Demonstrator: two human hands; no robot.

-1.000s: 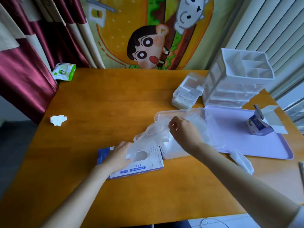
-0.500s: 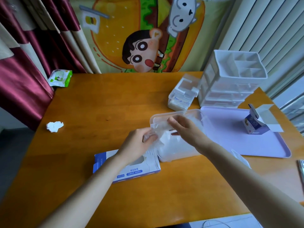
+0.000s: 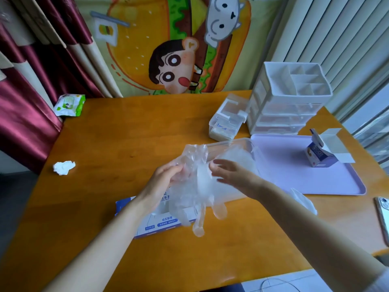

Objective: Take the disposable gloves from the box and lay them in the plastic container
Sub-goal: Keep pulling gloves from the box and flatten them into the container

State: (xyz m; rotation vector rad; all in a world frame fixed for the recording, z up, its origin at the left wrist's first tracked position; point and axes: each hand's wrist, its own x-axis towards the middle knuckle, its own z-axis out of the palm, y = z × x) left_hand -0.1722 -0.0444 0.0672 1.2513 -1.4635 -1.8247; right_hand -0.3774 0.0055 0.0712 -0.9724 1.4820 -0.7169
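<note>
A clear disposable glove (image 3: 194,186) hangs in the air over the table, its fingers dangling down. My left hand (image 3: 163,182) pinches its upper left part above the blue and white glove box (image 3: 156,224), which lies flat near the front edge. My right hand (image 3: 231,175) hovers beside the glove with fingers loosely spread, holding nothing that I can see. Behind it sits the clear plastic container (image 3: 237,144) with crumpled gloves inside, partly hidden by the hands and the hanging glove.
A lilac tray (image 3: 294,175) with a small opened carton (image 3: 321,153) lies to the right. White drawer organiser (image 3: 288,102) and a small clear box (image 3: 226,123) stand behind. A crumpled tissue (image 3: 63,167), wipes pack (image 3: 69,105), phone (image 3: 384,216) and plastic scrap (image 3: 304,200) lie around.
My left hand left the box and took hold of the glove, lifting it. My right hand let go and drew slightly aside. The glove now hangs unfolded.
</note>
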